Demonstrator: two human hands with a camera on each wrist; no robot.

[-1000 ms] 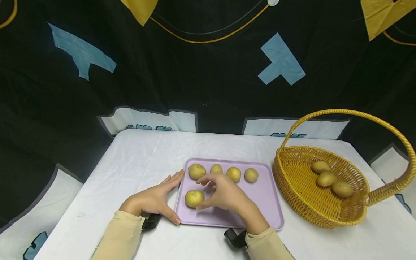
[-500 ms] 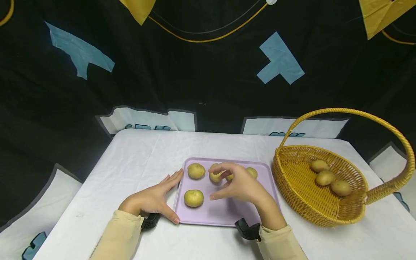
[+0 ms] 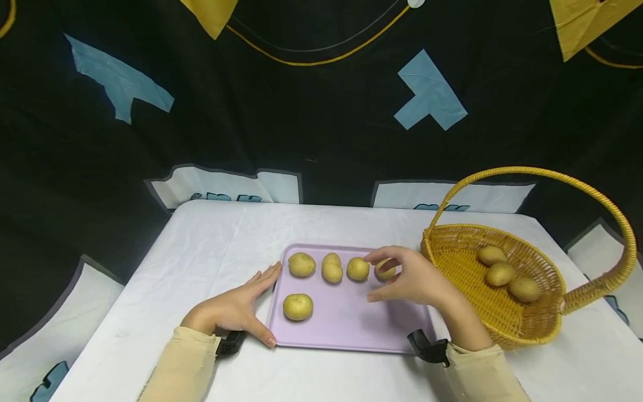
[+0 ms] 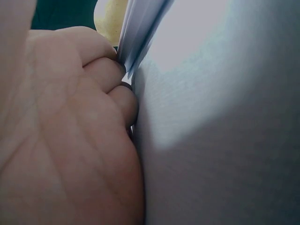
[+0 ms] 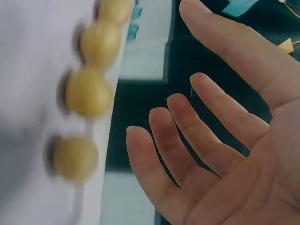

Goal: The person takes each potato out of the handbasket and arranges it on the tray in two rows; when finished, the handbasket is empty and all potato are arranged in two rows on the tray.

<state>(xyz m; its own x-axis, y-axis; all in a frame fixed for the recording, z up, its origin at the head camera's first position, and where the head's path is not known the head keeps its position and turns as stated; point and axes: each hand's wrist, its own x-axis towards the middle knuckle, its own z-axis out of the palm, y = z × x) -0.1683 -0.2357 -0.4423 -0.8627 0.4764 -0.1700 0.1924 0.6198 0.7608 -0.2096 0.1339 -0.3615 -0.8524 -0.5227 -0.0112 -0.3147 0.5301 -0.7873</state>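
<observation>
Head cam looks forward-down over the table (image 3: 241, 234) from the near side; wrist views hug the left hand (image 4: 70, 117) and right hand (image 5: 243, 180), facing far. Head/right wrist share the far potatoes (image 3: 358, 269).

Smooth yellow potatoes (image 3: 358, 268) are lined up along the far side of a lilac tray (image 3: 336, 321), while another potato (image 3: 298, 307) is set apart toward its left edge. The tray, rectangular and low-rimmed, is laid flat on a table (image 3: 216, 251).
</observation>
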